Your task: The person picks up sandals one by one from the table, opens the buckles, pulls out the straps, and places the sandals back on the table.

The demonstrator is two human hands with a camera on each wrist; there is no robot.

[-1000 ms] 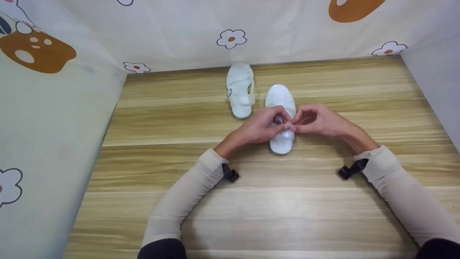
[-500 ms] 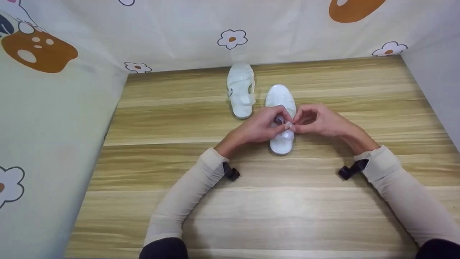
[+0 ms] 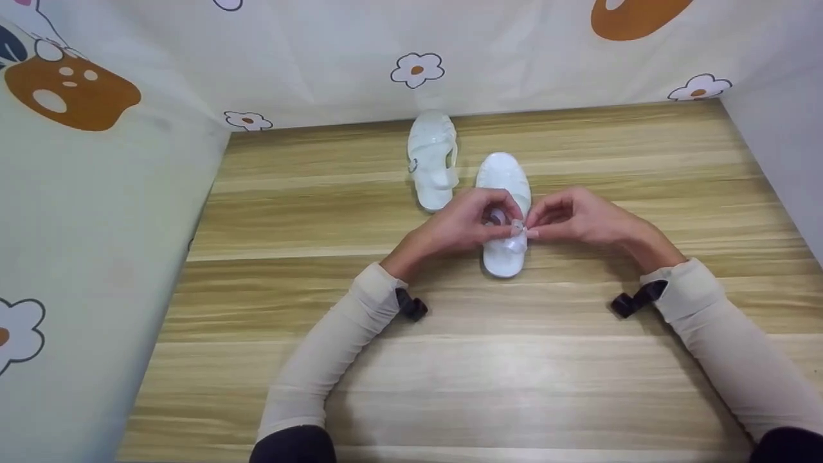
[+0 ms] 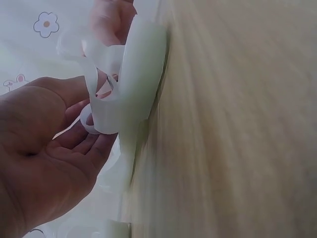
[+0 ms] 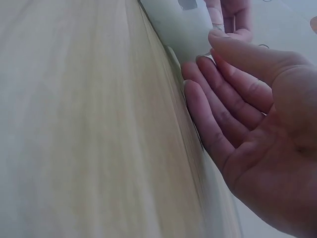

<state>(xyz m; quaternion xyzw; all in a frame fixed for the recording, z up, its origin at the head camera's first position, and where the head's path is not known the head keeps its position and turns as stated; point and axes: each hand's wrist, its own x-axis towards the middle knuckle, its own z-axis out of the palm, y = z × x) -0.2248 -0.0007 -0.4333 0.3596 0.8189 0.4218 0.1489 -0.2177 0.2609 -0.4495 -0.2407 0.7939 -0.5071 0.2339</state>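
A white sandal (image 3: 503, 172) stands on the wooden surface between both hands, its toe pointing away. My left hand (image 3: 464, 222) reaches over it from the left and pinches its ankle strap by the right-hand side. From the right, my right hand (image 3: 582, 220) brings thumb and index fingertips together at the small buckle (image 3: 518, 227), close against the left fingertips. In the left wrist view the pale strap (image 4: 92, 82) loops up off the sandal, with left fingers inside and under it. The right wrist view shows the right thumb and index finger meeting at the sandal's edge.
The matching white sandal (image 3: 432, 136) lies to the left and farther back, near the rear wall covering (image 3: 321, 77) with printed flowers. More covering rises along the left side, and a pale wall (image 3: 778, 116) stands at the right. The wooden surface (image 3: 488, 366) extends toward the person.
The right hand and forearm have shifted slightly to the right, and a little more of the buckle shows between the fingertips. The left hand stays on the strap.
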